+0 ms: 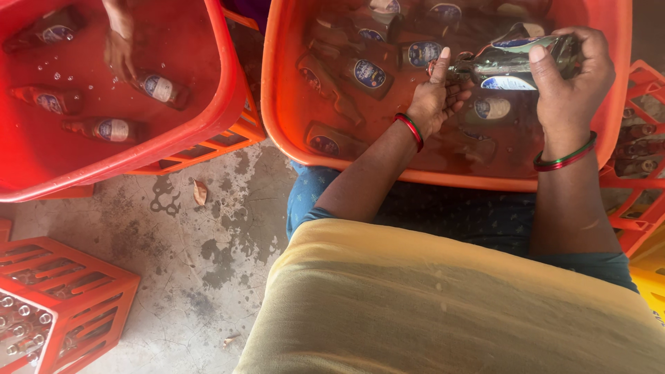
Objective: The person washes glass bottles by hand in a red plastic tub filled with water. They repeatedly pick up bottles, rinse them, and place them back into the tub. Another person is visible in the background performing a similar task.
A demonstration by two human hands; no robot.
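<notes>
An orange plastic tub [291,131] holds water and several sunken glass bottles [360,73] with oval blue-and-white labels. Above the water, the right hand [571,79] grips the body of a clear glass bottle [512,59] lying on its side, while the left hand [436,100] closes round its neck end, thumb raised. Both wrists carry red and green bangles. To the left, a red tub [215,90] contains more labelled bottles under water, and another person's hand [119,48] reaches in among them. Ribbed orange crates [83,291] stand on the wet, stained concrete floor [208,242].
</notes>
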